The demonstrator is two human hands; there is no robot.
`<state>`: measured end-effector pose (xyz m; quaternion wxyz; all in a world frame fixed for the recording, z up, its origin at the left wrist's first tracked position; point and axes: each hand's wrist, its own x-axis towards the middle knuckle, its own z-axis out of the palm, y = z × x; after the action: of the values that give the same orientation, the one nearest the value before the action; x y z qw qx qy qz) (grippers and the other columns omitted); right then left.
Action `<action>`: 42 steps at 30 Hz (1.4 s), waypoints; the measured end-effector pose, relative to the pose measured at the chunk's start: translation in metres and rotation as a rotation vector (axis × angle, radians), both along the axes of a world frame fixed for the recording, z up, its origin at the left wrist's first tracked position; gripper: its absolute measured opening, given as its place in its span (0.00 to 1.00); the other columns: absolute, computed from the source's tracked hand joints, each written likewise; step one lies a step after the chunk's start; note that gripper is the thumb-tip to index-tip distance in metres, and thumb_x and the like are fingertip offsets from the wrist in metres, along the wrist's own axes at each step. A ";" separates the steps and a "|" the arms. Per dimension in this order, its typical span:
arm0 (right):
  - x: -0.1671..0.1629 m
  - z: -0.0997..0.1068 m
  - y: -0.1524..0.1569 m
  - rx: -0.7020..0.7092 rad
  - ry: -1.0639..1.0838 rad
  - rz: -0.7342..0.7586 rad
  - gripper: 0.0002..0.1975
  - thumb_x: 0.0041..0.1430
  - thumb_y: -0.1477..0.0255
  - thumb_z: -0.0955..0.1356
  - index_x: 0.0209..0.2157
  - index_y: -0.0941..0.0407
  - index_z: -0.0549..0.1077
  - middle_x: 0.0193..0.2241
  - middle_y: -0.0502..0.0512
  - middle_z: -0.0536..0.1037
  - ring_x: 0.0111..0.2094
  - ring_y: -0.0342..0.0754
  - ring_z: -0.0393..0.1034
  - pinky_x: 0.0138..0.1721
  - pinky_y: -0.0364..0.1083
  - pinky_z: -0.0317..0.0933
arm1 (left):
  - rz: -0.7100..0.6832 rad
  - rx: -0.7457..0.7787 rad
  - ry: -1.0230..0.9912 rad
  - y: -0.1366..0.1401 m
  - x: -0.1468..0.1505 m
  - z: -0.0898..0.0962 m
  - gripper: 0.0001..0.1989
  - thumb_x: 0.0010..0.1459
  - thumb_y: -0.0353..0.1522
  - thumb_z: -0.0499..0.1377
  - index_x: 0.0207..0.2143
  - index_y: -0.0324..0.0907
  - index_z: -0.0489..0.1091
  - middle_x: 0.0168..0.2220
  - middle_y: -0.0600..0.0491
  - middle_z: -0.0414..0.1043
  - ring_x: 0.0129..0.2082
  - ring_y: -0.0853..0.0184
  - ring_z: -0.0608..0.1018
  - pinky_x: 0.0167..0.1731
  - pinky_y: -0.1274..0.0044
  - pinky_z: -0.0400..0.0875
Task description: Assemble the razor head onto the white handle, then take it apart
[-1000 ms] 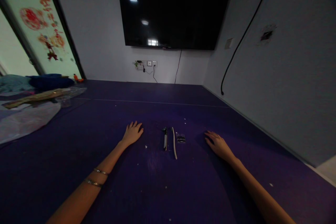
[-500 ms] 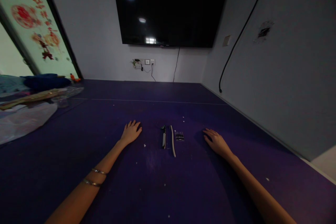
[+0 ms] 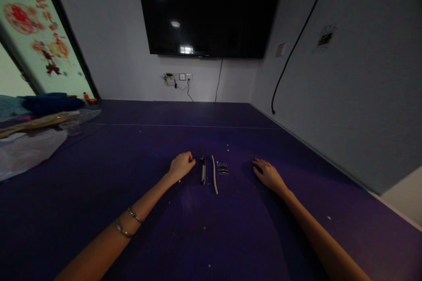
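Note:
My left hand (image 3: 182, 165) has its fingers curled in just left of a slim black-and-silver tool (image 3: 203, 171), close to the tool's wider upper end. Whatever may be between those fingers is too small or hidden to make out. A pale, slightly bent cord-like strip (image 3: 214, 174) lies to the right of the tool. Beside that strip is a small clear packet with dark contents (image 3: 223, 168). On the far side of the packet, my right hand (image 3: 267, 174) lies on the purple surface (image 3: 231, 232) with fingers stretched out and nothing in them.
Plastic bags (image 3: 36, 151) and a dark blue cloth bundle (image 3: 52, 104) lie at the left. A television (image 3: 211, 13) hangs on the wall ahead, above the sockets (image 3: 182, 77). A black cable (image 3: 296, 46) runs down the right wall. Tiny white scraps dot the surface.
My left hand has moved right toward the slim tool, and its spread fingers have curled in. My right hand stays in place on the surface. The view has shifted slightly.

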<state>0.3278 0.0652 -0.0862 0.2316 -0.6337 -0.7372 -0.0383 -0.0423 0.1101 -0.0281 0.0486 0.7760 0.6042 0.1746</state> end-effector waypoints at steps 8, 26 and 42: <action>-0.001 0.002 -0.001 -0.010 0.008 -0.001 0.20 0.59 0.65 0.59 0.48 0.57 0.71 0.53 0.61 0.69 0.54 0.55 0.62 0.54 0.55 0.56 | -0.007 -0.158 -0.021 -0.001 0.051 -0.007 0.18 0.51 0.45 0.55 0.30 0.39 0.73 0.35 0.40 0.75 0.38 0.50 0.76 0.36 0.66 0.66; 0.000 0.001 0.000 0.010 0.011 0.003 0.20 0.58 0.65 0.60 0.48 0.57 0.72 0.52 0.62 0.70 0.52 0.56 0.63 0.53 0.55 0.57 | 0.048 -0.661 -0.870 0.031 0.018 0.012 0.13 0.58 0.35 0.49 0.27 0.36 0.66 0.21 0.49 0.73 0.19 0.71 0.75 0.22 0.80 0.70; -0.001 0.004 0.000 -0.026 -0.019 -0.008 0.21 0.59 0.65 0.59 0.49 0.58 0.71 0.53 0.62 0.69 0.54 0.56 0.62 0.53 0.54 0.56 | 0.237 -0.885 -1.157 0.040 0.018 -0.004 0.14 0.59 0.35 0.44 0.24 0.38 0.60 0.12 0.61 0.52 0.07 0.79 0.54 0.08 0.86 0.47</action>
<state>0.3270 0.0648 -0.0822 0.2163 -0.6392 -0.7371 -0.0357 -0.0248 0.1502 -0.0318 0.6489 0.3969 0.5757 0.2998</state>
